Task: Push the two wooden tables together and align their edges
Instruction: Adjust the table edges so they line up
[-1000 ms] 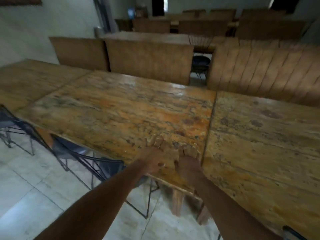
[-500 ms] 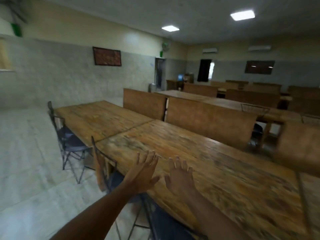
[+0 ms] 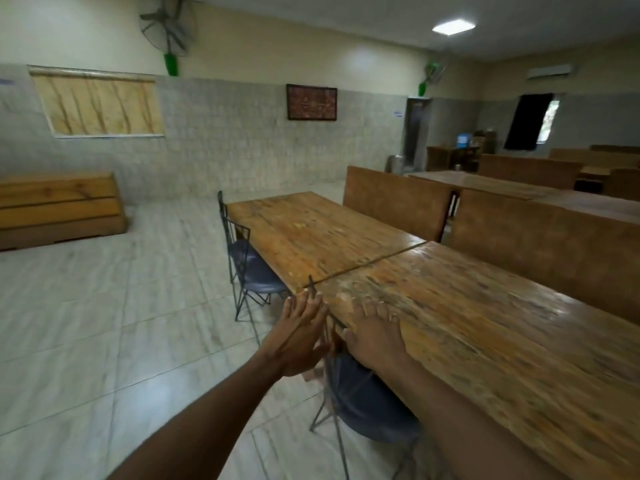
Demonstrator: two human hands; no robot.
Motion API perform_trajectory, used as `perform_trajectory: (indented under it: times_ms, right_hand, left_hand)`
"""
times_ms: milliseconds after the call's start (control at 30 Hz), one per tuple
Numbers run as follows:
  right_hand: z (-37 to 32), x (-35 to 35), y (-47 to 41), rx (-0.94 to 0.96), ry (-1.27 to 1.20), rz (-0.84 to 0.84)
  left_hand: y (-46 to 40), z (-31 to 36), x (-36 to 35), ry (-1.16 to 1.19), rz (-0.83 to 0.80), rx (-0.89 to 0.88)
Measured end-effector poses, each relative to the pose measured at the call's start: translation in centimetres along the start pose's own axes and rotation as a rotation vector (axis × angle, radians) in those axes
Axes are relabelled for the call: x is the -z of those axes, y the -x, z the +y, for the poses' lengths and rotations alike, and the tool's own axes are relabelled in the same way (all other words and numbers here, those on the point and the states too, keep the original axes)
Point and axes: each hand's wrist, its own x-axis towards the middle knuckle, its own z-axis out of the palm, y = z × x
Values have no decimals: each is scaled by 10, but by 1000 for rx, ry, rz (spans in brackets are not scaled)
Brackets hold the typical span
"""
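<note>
Two worn wooden tables stand end to end. The far table (image 3: 311, 233) meets the near table (image 3: 485, 327) along a thin dark seam running from the front edge up to the right. My left hand (image 3: 299, 336) is open, fingers together, held edge-on beside the near table's front edge, just below the seam. My right hand (image 3: 372, 329) lies flat, palm down, on the near table's front corner area, fingers spread. Neither hand holds anything.
A wire-frame chair with a blue seat (image 3: 254, 271) stands at the far table; another (image 3: 374, 407) sits under the near table below my arms. More wooden tables and panels (image 3: 536, 244) fill the right. A wooden bench (image 3: 59, 209) lies by the left wall. Tiled floor (image 3: 121, 323) spreads left.
My view swung left from the seam with the table on the right to the seam at the far table. Both hands lifted off the tabletop, then came down at this front corner.
</note>
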Motion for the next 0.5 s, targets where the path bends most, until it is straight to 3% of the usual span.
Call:
perform_trajectory:
  times_ms: [300,500]
  right_hand:
    - [-57,-89,-241,-12,-92,-43]
    - [-84,-124,-371,-15,-156,-97]
  left_hand:
    - [-145,-190,-83,-43,-152,12]
    - [-244,-269,-111,19,-224,-11]
